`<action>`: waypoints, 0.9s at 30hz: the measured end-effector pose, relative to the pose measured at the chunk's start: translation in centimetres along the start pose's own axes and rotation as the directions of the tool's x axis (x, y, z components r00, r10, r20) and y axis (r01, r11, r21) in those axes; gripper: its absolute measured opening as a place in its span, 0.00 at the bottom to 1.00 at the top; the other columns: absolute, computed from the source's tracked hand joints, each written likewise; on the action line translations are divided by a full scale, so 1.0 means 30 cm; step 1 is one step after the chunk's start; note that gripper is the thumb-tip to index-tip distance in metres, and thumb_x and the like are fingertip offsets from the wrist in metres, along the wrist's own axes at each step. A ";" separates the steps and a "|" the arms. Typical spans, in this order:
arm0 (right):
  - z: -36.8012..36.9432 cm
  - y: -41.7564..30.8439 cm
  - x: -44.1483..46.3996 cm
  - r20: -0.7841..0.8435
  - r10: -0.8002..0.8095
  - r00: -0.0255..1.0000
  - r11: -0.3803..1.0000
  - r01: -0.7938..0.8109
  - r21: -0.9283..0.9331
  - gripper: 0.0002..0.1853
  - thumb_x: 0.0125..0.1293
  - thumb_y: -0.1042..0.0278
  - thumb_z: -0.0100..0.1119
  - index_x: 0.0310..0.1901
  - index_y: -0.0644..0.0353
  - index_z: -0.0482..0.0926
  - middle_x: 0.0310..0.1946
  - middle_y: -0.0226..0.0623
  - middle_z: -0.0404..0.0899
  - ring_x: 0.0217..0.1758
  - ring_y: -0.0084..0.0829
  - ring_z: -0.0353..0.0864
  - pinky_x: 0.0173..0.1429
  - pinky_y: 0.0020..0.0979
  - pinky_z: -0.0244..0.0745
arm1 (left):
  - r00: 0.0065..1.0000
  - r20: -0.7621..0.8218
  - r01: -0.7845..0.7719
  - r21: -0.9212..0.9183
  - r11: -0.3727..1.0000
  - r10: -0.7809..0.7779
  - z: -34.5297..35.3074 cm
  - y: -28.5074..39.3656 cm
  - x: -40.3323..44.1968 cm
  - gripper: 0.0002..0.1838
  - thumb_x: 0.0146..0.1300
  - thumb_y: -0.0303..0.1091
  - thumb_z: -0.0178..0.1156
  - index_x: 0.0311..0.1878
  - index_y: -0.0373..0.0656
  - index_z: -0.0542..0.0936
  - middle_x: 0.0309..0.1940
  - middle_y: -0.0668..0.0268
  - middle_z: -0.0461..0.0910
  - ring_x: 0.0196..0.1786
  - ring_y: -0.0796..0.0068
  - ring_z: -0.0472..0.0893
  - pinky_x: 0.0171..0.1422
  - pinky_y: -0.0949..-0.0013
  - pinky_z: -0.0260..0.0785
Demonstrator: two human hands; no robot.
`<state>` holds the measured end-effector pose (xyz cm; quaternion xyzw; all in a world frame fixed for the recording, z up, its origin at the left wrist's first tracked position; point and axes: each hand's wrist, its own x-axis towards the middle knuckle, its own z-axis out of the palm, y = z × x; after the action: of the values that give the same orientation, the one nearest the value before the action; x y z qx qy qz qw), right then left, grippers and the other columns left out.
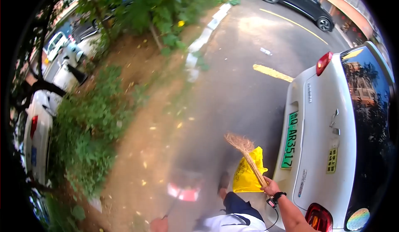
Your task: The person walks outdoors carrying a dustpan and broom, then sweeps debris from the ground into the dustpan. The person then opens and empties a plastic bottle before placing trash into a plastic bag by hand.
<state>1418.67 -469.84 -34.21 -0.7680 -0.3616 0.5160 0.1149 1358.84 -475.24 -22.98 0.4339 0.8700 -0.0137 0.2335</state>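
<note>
My right hand (271, 187) is closed round the handle of a straw broom (250, 159), whose bristles point up and to the left. A yellow plastic bag (248, 176) hangs beside and behind the broom handle, close to that hand. At the bottom, my left hand (159, 224) is blurred, its fingers smeared by motion. A thin dark rod runs up from it to a blurred red and white object (183, 191), which looks like a dustpan, over the ground.
A silver car (320, 128) stands close on the right. Green bushes (91, 128) and bare soil lie to the left, with a white kerb (205, 34) ahead. A dark car (297, 3) is at the back. White litter (266, 51) lies on the asphalt.
</note>
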 end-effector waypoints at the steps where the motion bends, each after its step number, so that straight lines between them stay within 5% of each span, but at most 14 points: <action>1: -0.051 -0.035 0.048 -0.012 -0.028 1.000 0.998 0.028 0.050 0.43 0.53 0.81 0.70 0.73 0.61 0.64 0.46 0.36 0.83 0.31 0.26 0.81 0.34 0.28 0.78 | 1.000 -0.025 0.005 -0.037 0.999 -0.006 -0.032 0.048 0.022 0.22 0.51 0.47 0.67 0.20 0.32 0.79 0.15 0.48 0.75 0.20 0.51 0.77 0.30 0.51 0.68; 2: -0.103 -0.072 0.105 -0.025 -0.060 0.998 0.993 0.062 0.099 0.43 0.53 0.81 0.70 0.72 0.61 0.65 0.45 0.37 0.83 0.31 0.26 0.81 0.34 0.28 0.78 | 0.996 -0.012 -0.088 0.000 0.996 0.088 -0.044 0.089 0.064 0.22 0.55 0.47 0.64 0.23 0.33 0.81 0.18 0.47 0.77 0.23 0.47 0.78 0.31 0.48 0.69; 5: -0.291 -0.234 0.223 -0.067 -0.047 0.997 0.999 0.048 0.025 0.42 0.50 0.73 0.74 0.69 0.66 0.69 0.57 0.48 0.82 0.56 0.37 0.83 0.63 0.33 0.75 | 0.964 -0.001 -0.266 0.054 0.963 0.266 -0.076 0.236 0.196 0.24 0.64 0.50 0.59 0.28 0.34 0.83 0.23 0.43 0.80 0.29 0.38 0.80 0.35 0.43 0.69; 8: -0.444 -0.405 0.324 -0.122 -0.038 0.992 0.999 0.035 -0.027 0.42 0.50 0.73 0.74 0.70 0.64 0.69 0.56 0.49 0.82 0.53 0.37 0.84 0.59 0.32 0.77 | 0.971 -0.033 -0.236 0.021 0.972 0.236 -0.116 0.449 0.335 0.27 0.64 0.53 0.59 0.25 0.33 0.83 0.23 0.41 0.79 0.31 0.37 0.80 0.37 0.42 0.69; 10: -0.538 -0.518 0.384 -0.141 -0.007 0.990 1.000 0.006 -0.007 0.42 0.51 0.72 0.74 0.70 0.63 0.68 0.51 0.47 0.84 0.38 0.33 0.86 0.44 0.32 0.81 | 0.986 -0.024 -0.167 0.028 0.986 0.168 -0.153 0.622 0.431 0.27 0.63 0.53 0.59 0.26 0.33 0.83 0.23 0.42 0.79 0.30 0.37 0.80 0.38 0.42 0.69; 12: -0.605 -0.543 0.495 -0.194 -0.022 0.981 0.999 0.027 0.026 0.43 0.52 0.76 0.72 0.72 0.61 0.66 0.43 0.42 0.84 0.32 0.29 0.83 0.36 0.31 0.80 | 0.966 -0.117 -0.236 -0.053 0.970 0.229 -0.144 0.787 0.548 0.26 0.63 0.52 0.59 0.27 0.33 0.83 0.24 0.43 0.80 0.31 0.37 0.80 0.38 0.42 0.69; 14: -0.669 -0.573 0.590 -0.207 0.094 0.974 0.989 -0.068 0.131 0.43 0.50 0.73 0.74 0.71 0.63 0.68 0.47 0.46 0.85 0.33 0.32 0.85 0.40 0.31 0.81 | 0.923 -0.201 -0.350 -0.085 0.933 0.328 -0.132 0.890 0.670 0.25 0.64 0.50 0.60 0.28 0.33 0.83 0.24 0.43 0.80 0.31 0.38 0.80 0.37 0.43 0.69; 16: -0.729 -0.620 0.692 -0.265 0.099 0.959 0.995 -0.091 0.045 0.43 0.51 0.73 0.73 0.71 0.63 0.68 0.46 0.46 0.85 0.31 0.31 0.85 0.38 0.31 0.81 | 0.814 -0.296 -0.544 -0.084 0.835 0.500 -0.085 1.070 0.888 0.23 0.64 0.49 0.61 0.29 0.33 0.83 0.25 0.44 0.81 0.31 0.39 0.81 0.36 0.44 0.70; 17: -0.750 -0.644 0.734 -0.279 0.137 0.951 0.987 -0.107 0.120 0.42 0.51 0.74 0.73 0.71 0.64 0.68 0.45 0.45 0.85 0.30 0.31 0.84 0.36 0.31 0.81 | 0.940 -0.055 -0.339 -0.030 0.940 0.337 -0.088 1.148 0.950 0.22 0.63 0.47 0.63 0.29 0.33 0.83 0.26 0.44 0.81 0.31 0.42 0.82 0.35 0.47 0.71; 20: -0.819 -0.748 0.831 -0.300 0.219 0.928 0.965 -0.161 0.205 0.41 0.52 0.77 0.72 0.70 0.64 0.68 0.38 0.42 0.85 0.25 0.30 0.83 0.31 0.32 0.79 | 0.902 -0.101 -0.424 -0.029 0.905 0.420 -0.086 1.406 1.165 0.21 0.63 0.47 0.63 0.30 0.33 0.83 0.25 0.44 0.81 0.28 0.45 0.82 0.33 0.49 0.70; 21: -0.850 -0.772 0.880 -0.308 0.242 0.920 0.955 -0.170 0.243 0.41 0.52 0.77 0.71 0.70 0.64 0.68 0.37 0.42 0.85 0.24 0.30 0.82 0.30 0.32 0.79 | 0.938 -0.051 -0.347 -0.118 0.931 0.343 -0.133 1.534 1.215 0.22 0.63 0.45 0.63 0.30 0.30 0.82 0.23 0.43 0.80 0.24 0.53 0.80 0.31 0.51 0.69; 25: -0.991 -0.916 1.020 -0.320 0.316 0.893 0.913 -0.194 0.358 0.40 0.52 0.78 0.71 0.70 0.60 0.70 0.35 0.42 0.84 0.23 0.29 0.82 0.27 0.32 0.79 | 0.967 -0.020 -0.252 -0.201 0.947 0.253 -0.217 1.975 1.442 0.23 0.50 0.42 0.70 0.15 0.32 0.74 0.09 0.60 0.66 0.16 0.73 0.67 0.24 0.57 0.62; 27: -1.060 -0.938 1.120 -0.366 0.321 0.874 0.906 -0.169 0.389 0.39 0.51 0.79 0.70 0.69 0.60 0.70 0.34 0.42 0.84 0.22 0.29 0.81 0.27 0.31 0.79 | 0.964 -0.006 -0.261 -0.210 0.942 0.266 -0.261 2.211 1.504 0.23 0.50 0.43 0.70 0.15 0.33 0.74 0.09 0.60 0.66 0.15 0.73 0.67 0.24 0.57 0.62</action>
<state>1441.14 -420.91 -28.56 -0.8688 -0.1303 0.4036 0.2555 1383.05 -398.36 -23.00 0.5193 0.7980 0.1043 0.2874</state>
